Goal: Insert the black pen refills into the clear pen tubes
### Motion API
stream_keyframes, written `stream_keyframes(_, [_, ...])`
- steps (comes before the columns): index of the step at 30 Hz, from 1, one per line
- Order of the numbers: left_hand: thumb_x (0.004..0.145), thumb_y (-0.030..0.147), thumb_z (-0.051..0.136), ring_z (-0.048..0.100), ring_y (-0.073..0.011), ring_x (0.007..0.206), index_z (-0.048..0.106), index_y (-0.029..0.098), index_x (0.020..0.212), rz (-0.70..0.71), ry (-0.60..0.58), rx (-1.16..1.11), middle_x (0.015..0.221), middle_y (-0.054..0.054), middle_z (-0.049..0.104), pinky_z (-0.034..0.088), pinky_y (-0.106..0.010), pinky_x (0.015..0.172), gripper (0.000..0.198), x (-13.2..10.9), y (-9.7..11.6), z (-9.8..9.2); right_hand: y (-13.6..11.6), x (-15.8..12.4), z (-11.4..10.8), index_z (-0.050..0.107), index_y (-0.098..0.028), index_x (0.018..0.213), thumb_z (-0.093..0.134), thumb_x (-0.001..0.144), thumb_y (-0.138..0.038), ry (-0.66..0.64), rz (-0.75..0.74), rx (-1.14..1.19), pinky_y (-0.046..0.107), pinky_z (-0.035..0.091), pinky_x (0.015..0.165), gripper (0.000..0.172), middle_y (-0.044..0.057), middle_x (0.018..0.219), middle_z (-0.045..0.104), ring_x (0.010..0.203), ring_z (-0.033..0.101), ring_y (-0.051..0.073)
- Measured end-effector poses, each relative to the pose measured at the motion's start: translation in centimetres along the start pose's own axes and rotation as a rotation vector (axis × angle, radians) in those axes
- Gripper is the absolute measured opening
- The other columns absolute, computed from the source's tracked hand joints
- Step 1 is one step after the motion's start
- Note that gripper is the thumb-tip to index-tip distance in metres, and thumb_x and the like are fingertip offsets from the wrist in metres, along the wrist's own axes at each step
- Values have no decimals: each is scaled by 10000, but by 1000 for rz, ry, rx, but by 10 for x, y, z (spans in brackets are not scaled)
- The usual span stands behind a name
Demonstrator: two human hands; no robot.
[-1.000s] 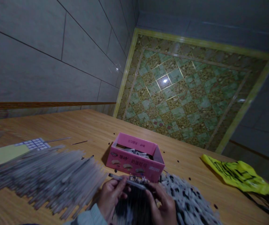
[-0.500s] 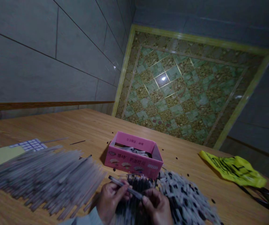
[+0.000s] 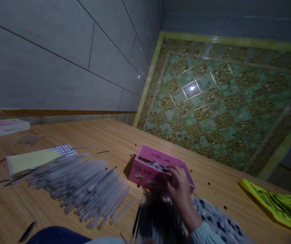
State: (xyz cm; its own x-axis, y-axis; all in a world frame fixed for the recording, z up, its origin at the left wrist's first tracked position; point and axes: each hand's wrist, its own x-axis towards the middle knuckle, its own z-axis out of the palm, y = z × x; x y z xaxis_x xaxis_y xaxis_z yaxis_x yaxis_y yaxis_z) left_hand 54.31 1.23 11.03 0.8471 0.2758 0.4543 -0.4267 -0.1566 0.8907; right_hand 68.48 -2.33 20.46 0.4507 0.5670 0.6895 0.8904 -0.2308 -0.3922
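My right hand (image 3: pixel 179 184) reaches over the near wall of a pink cardboard box (image 3: pixel 148 176). Its fingers are bent down at the opening, and what they hold, if anything, is hidden. Pale and dark small pieces (image 3: pixel 157 165) lie inside the box. Below the hand is a bundle of thin black pen refills (image 3: pixel 158 213), blurred. Right of it spreads a heap of small white and black pieces (image 3: pixel 216 217). Only a scrap of my left hand (image 3: pixel 149 241) appears at the bottom edge; its fingers are hidden.
Many clear pen tubes (image 3: pixel 84 189) lie on the wooden table (image 3: pixel 105 132), left of the box. Beyond them are a yellow sheet (image 3: pixel 34 159), a checked piece (image 3: pixel 64 150) and a white box (image 3: pixel 5 128). A yellow bag (image 3: pixel 274 206) lies right. Black bits are scattered about.
Both hands held a pen between them over the refills. My right hand has moved up to the pink box; my left has dropped almost out of view. The view has shifted left.
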Motion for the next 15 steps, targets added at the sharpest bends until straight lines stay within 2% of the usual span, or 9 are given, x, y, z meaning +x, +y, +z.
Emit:
stream_keyframes(3, [833,335,488,550,-196,966,560,295,1067,-40,86,-16,1166,-71,559,503,-377,757,248,17,-1,6,-43,-32,32,655,-214,827,503,727,-35,-450,-240,205,232,412,745,255,19,861,643,857,561,159])
stream_keyframes(4, [830,359,481,557,-206,940,526,218,1125,-49,110,-25,1161,-93,553,511,-426,746,330,24,-1,7,-54,-40,40,665,-232,825,514,729,-31,-552,-315,221,222,405,743,269,1,834,646,838,560,152])
stream_keyframes(5, [835,365,469,560,-200,925,539,230,1107,-73,146,-38,1150,-94,562,515,-411,736,311,30,-1,9,-62,-47,48,662,-238,858,514,733,-27,-619,-349,220,217,398,755,287,-3,859,648,859,554,150])
stream_keyframes(6, [830,373,472,570,-193,908,583,298,1023,-97,177,-49,1107,-71,593,521,-356,704,235,36,-1,10,-66,-51,54,656,-237,881,530,727,-36,-672,-380,210,214,394,764,283,-2,890,644,878,548,153])
stream_keyframes(8, [782,437,500,614,-239,849,637,338,874,-118,207,-66,933,-77,658,521,-319,558,193,45,-1,13,-68,-55,62,646,-229,890,545,724,-61,-731,-433,155,206,393,754,256,2,918,631,880,543,154])
stream_keyframes(10, [765,462,499,632,-260,814,649,342,808,-128,217,-81,840,-87,671,502,-310,488,197,51,-1,16,-64,-56,68,640,-218,855,542,737,-94,-761,-475,83,202,396,715,198,7,903,619,837,546,151])
stream_keyframes(13, [830,382,461,600,-208,879,622,306,937,-141,207,-96,1021,-70,635,521,-324,646,208,52,1,20,-57,-55,69,622,-200,841,545,739,-127,-764,-503,51,217,404,683,147,21,889,611,794,546,157])
stream_keyframes(15, [845,337,462,561,-189,938,578,284,1038,-151,187,-100,1146,-68,573,506,-365,750,231,44,2,22,-56,-54,61,604,-191,877,556,724,-133,-681,-448,140,239,411,704,170,30,884,609,810,544,171])
